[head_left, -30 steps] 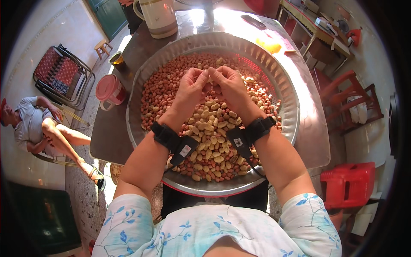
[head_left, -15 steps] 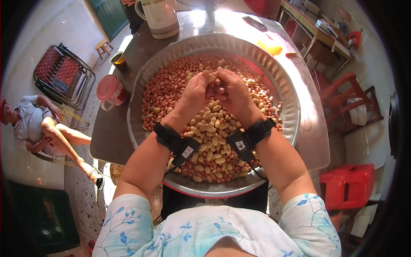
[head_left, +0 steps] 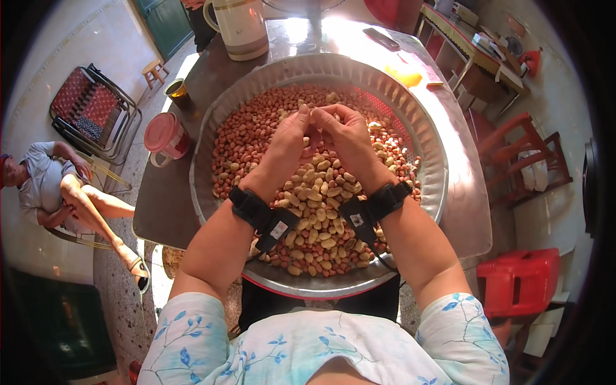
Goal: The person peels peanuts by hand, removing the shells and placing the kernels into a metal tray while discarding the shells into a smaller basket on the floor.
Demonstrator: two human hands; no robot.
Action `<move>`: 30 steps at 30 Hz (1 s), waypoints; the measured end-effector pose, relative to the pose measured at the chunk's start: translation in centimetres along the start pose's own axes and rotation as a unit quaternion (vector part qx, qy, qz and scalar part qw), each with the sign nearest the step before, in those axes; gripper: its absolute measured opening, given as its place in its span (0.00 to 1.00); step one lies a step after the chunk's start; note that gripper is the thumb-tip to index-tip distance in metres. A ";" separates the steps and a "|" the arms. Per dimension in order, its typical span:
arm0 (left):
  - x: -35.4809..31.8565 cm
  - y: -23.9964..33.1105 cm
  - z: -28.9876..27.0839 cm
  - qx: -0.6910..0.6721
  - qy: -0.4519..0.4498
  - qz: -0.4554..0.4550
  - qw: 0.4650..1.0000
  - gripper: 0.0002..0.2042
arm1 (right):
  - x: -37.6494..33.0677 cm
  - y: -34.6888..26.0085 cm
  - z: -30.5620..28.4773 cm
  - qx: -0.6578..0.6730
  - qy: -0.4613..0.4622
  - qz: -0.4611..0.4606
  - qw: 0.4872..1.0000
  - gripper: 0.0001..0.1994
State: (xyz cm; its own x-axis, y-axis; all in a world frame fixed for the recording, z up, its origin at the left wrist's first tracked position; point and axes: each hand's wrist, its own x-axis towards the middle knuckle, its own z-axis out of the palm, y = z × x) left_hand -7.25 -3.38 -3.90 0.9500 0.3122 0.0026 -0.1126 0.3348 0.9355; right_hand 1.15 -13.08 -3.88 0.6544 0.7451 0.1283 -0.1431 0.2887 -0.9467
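Observation:
A large round metal tray point(head_left: 431, 192) holds a spread of peanuts. Unshelled tan peanuts point(head_left: 319, 208) are heaped at its near middle, while reddish shelled kernels point(head_left: 247, 122) cover the far and left parts. Over the far half, my left hand point(head_left: 290, 140) and my right hand point(head_left: 350, 135) meet with thumbs and index fingers pinched together. A peanut, mostly covered by the fingertips, is between them. Another pale bit shows near the curled fingers of my left hand. Black straps with small boxes are on both wrists.
On the table point(head_left: 160, 212) stand a pink lidded mug point(head_left: 168, 133), a small dark cup point(head_left: 178, 92) and a big pitcher point(head_left: 239, 29). A phone point(head_left: 381, 38) lies at the far right. A seated person point(head_left: 58, 186) is at left; a red plastic stool point(head_left: 518, 282) is at right.
Both hands stay over the tray, but the fingers have shifted; my right index finger is more bent. The peanut seen between the fingertips before is now mostly covered. The seated person's foot moved slightly.

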 end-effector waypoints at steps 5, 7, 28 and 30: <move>-0.3 -0.1 0.7 0.077 0.023 0.074 0.994 0.19 | -0.1 0.1 0.3 0.007 -0.016 -0.028 0.999 0.07; -0.2 -0.7 0.7 0.091 0.050 0.077 0.992 0.18 | -0.5 0.2 1.0 0.030 -0.004 -0.052 0.998 0.06; 1.9 -0.5 -4.4 0.451 0.126 0.151 0.870 0.21 | 0.7 0.4 -1.9 0.181 -0.003 0.113 0.977 0.06; 1.3 0.8 -3.6 0.363 0.109 0.076 0.922 0.22 | 0.6 0.7 -1.7 0.276 -0.011 0.175 0.945 0.07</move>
State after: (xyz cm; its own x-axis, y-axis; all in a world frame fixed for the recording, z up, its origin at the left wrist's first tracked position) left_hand -7.17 0.50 -4.44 0.8497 0.5038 0.1558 0.0608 -0.3870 0.9201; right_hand 2.72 -13.52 -4.99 0.4810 0.8633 -0.1528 -0.7179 0.2878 -0.6339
